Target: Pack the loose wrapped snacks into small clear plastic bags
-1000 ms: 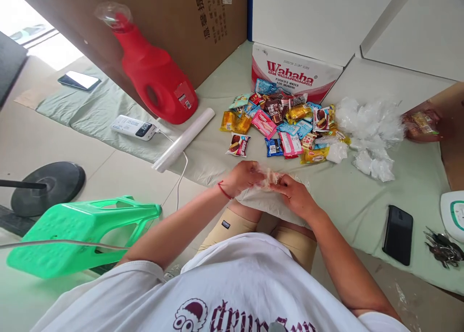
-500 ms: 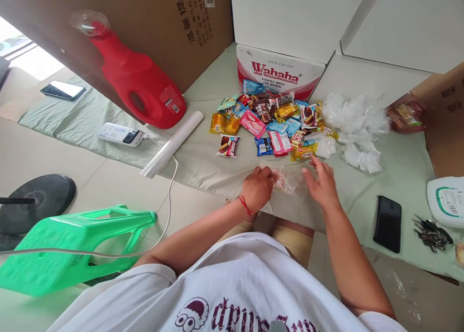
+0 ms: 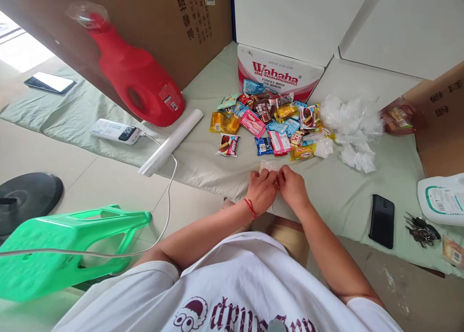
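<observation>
My left hand (image 3: pixel 261 189), with a red string at the wrist, is closed on a clear plastic bag (image 3: pixel 268 166) at the front edge of the cloth-covered surface. Against it, my right hand (image 3: pixel 292 187) pinches the same bag, fingertips touching those of the left. Most of the bag is hidden by the hands. Just beyond them lies a pile of wrapped snacks (image 3: pixel 263 109), with a pink-and-white packet (image 3: pixel 280 142) and a yellow packet (image 3: pixel 303 152) nearest. A single snack packet (image 3: pixel 228 145) lies left of the pile. Crumpled clear bags (image 3: pixel 353 119) are heaped to its right.
A Wahaha box (image 3: pixel 279 66) stands behind the pile. To the left are a plastic roll (image 3: pixel 171 142), a red jug (image 3: pixel 141 80), a power bank (image 3: pixel 118 131) with a cable, and a green stool (image 3: pixel 47 250). A black phone (image 3: pixel 382 221) and keys (image 3: pixel 422 230) lie right.
My right hand has moved left and closed beside my left hand, where it was open and apart before. The clear bag is now more covered by both hands. The view has shifted slightly.
</observation>
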The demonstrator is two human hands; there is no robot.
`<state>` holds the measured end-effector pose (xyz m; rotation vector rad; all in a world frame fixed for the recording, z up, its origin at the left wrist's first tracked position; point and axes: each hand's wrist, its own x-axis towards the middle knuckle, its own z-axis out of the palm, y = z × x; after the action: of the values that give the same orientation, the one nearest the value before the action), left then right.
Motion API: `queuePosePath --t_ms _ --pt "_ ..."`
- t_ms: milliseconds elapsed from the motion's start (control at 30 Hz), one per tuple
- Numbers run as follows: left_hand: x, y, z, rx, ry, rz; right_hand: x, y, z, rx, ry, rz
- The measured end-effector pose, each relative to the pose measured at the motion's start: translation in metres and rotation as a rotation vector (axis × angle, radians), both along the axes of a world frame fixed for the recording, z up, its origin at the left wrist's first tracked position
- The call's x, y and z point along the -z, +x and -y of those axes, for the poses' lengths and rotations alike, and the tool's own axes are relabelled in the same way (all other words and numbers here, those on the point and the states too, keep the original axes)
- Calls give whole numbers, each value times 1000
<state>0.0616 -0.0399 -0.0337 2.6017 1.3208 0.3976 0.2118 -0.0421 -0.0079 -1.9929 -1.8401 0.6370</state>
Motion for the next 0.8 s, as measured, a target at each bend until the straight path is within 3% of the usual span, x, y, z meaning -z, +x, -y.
queuePosePath --t_ms 67,133,200,267,333,433,533,633,733,800 --pt "2 -6 -5 17 -73 102 8 -11 -10 -12 18 85" --pt "5 -15 -11 -61 -120 294 15 -12 -15 -25 15 112" --pt "8 -23 -17 -311 -120 456 20 -10 -15 -42 28 104" --pt "11 -26 -23 -574 -161 466 23 -8 -12 -52 58 72" --pt "12 -23 -25 -634 -263 383 23 -7 -6 -43 91 3" --pt "8 -14 -21 -496 -310 394 22 -8 10 56 57 -269" --pt "5 -4 -7 -367 -145 501 19 -7 31 238 -41 -821" --pt "10 3 12 -111 34 468 15 -2 50 397 -122 -1320" --pt "21 13 27 226 66 417 16 3 60 489 -162 -1477" --pt "27 21 33 364 39 433 20 5 64 529 -151 -1465"
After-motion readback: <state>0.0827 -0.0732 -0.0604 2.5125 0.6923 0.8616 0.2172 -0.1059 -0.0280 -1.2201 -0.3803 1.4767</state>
